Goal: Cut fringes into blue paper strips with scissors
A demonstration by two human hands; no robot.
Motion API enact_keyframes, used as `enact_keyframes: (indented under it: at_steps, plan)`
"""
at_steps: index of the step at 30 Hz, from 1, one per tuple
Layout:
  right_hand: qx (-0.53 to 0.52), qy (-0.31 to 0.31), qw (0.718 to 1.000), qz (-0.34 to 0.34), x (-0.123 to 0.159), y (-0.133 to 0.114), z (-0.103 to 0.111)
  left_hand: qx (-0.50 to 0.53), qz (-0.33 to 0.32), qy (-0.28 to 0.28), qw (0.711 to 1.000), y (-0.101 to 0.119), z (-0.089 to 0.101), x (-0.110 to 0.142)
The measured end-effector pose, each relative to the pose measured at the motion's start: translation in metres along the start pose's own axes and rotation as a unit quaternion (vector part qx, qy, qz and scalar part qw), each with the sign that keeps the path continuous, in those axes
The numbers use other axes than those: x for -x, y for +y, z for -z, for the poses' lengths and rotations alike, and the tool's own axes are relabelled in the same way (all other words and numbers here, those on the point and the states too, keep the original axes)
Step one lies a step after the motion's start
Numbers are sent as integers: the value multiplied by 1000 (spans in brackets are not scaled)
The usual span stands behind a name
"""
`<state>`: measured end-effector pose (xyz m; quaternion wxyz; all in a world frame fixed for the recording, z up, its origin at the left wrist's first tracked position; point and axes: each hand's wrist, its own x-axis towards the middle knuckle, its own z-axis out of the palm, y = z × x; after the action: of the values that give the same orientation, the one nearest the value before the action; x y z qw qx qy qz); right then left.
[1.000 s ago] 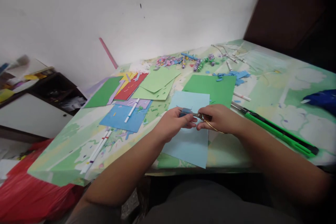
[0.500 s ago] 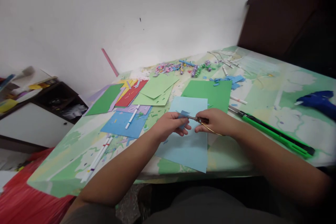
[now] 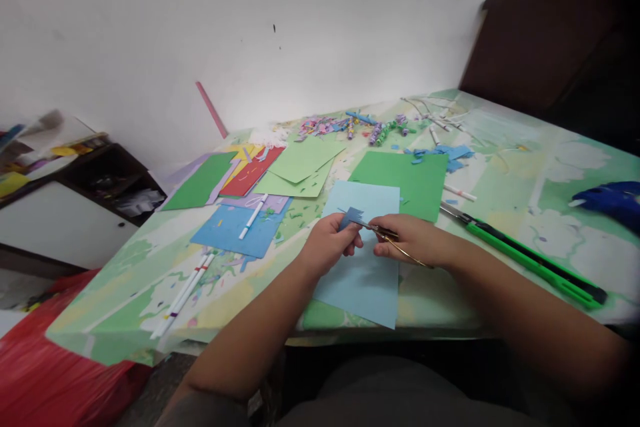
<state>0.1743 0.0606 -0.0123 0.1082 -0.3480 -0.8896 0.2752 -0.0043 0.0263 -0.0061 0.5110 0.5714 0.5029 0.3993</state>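
Note:
Pinched in my left hand (image 3: pixel 333 240) is a small piece of blue paper (image 3: pixel 351 217) whose upper edge is cut into narrow strips. My right hand (image 3: pixel 413 240) grips a pair of gold-handled scissors (image 3: pixel 387 233), with the blades pointing left at the blue paper. Both hands are over a light blue sheet (image 3: pixel 357 287) near the table's front edge. That sheet overlaps a dark green sheet (image 3: pixel 410 177) behind it. Part of the scissors' handle is hidden by my fingers.
To the right lie a green utility knife (image 3: pixel 535 257) and a blue glue gun (image 3: pixel 607 200). Coloured sheets, a blue one (image 3: pixel 230 230) and a red one (image 3: pixel 253 172) among them, spread left. White sticks (image 3: pixel 185 293) lie near the front left. Paper scraps (image 3: pixel 320 127) lie towards the wall.
The blue paper has tilted in my left hand, and its fringed edge now shows more clearly above my fingers. The scissors stay beside it. The view has shifted slightly.

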Motion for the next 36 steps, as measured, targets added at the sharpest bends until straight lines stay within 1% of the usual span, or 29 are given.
enact_keyframes:
  at_steps: [8,15,19,22,29,34,36]
  plan:
    - [10,-1,1000,6,1,-4,1,-29,12,-17,999,1,-3,3]
    - [34,1,999,16,4,-11,2,-27,-16,13,999,0,-5,8]
    - [63,14,997,29,5,-12,1,-34,-22,16,999,2,-4,12]
    - [94,31,995,24,6,-12,-1,-34,-17,13,999,3,-4,13]
    - [124,64,990,14,8,-11,-2,-1,-13,-7,1000,3,-4,13]
    - [111,78,990,25,8,-7,-2,44,-12,-37,998,2,-2,13]
    - [96,73,992,24,8,-8,0,53,-12,-34,998,2,-2,14]
